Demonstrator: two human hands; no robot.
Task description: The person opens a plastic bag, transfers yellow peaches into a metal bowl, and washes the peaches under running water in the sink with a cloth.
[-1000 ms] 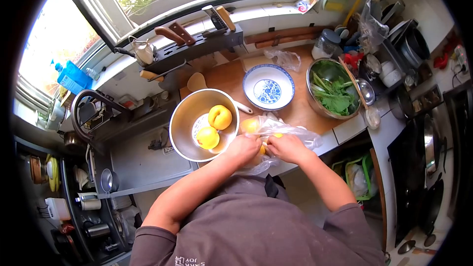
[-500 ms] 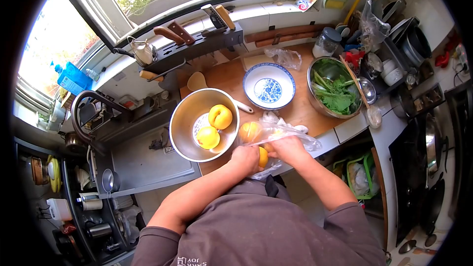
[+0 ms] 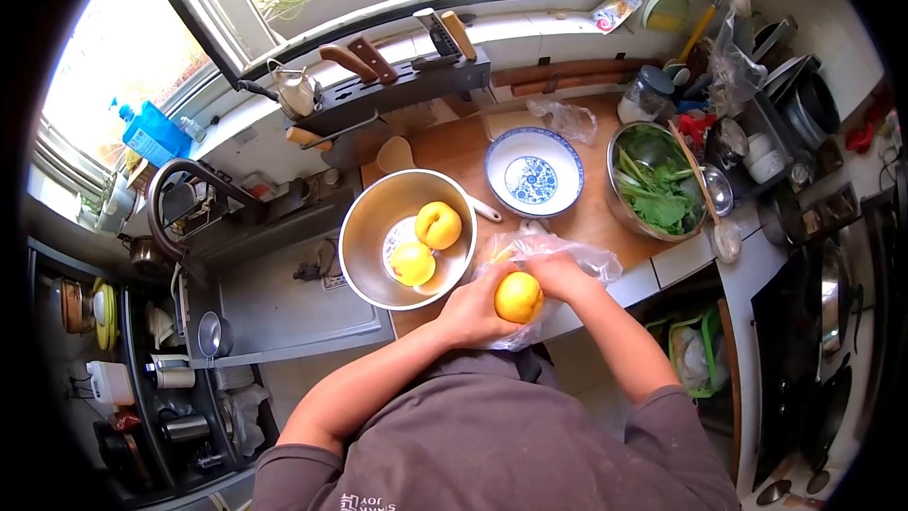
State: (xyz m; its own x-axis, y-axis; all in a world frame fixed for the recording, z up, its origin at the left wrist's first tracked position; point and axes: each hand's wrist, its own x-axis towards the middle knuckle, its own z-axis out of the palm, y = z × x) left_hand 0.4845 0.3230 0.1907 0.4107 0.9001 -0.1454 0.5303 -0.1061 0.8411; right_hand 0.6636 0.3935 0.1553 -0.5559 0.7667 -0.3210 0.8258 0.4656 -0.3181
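Observation:
A yellow peach (image 3: 519, 298) rests in my left hand (image 3: 473, 310), its fingers curled around it at the counter's front edge. Just to the right, my right hand (image 3: 560, 274) is closed on a clear plastic bag (image 3: 598, 263), which spreads beneath and behind both hands. What else the bag holds is mostly hidden. A deep steel pot (image 3: 357, 238) stands left of my hands. Inside it lie two more yellow peaches, an upper one (image 3: 439, 225) and a lower one (image 3: 413, 265).
Behind my hands stands a blue-and-white bowl (image 3: 499, 168). A steel bowl (image 3: 629, 213) of leafy greens (image 3: 667, 203) sits to the right, chopsticks (image 3: 693, 166) across its rim. The sink (image 3: 274, 317) is at left, a knife rack (image 3: 416, 83) at the back.
My left hand has brought one peach up out of the bag, and it now shows fully. My right hand stays at the bag. The view has shifted slightly.

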